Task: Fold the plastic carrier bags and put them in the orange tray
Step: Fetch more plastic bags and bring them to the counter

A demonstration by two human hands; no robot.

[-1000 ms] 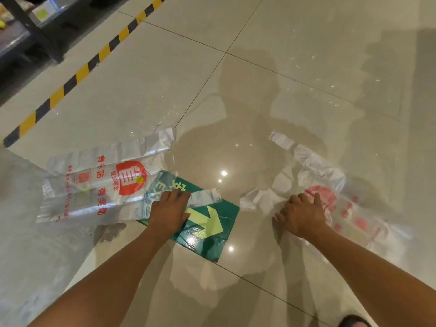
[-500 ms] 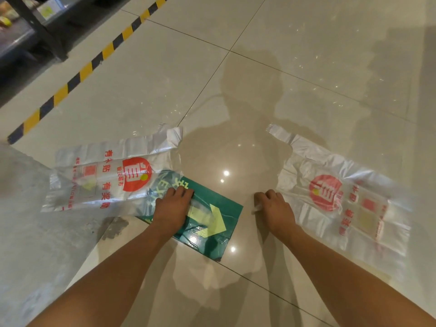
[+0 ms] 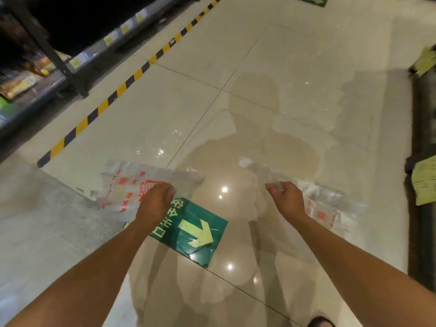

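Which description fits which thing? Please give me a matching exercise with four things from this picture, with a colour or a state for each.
Things:
1. left hand
2. right hand
3. floor sign
4. floor tape

Descriptions:
A. black and yellow stripes
B. pinches the other bag, towards the dark base
C. green, with a pale arrow
D. grips one bag, by the grey concrete

Pairs: 1-D; 2-B; 3-C; 4-A
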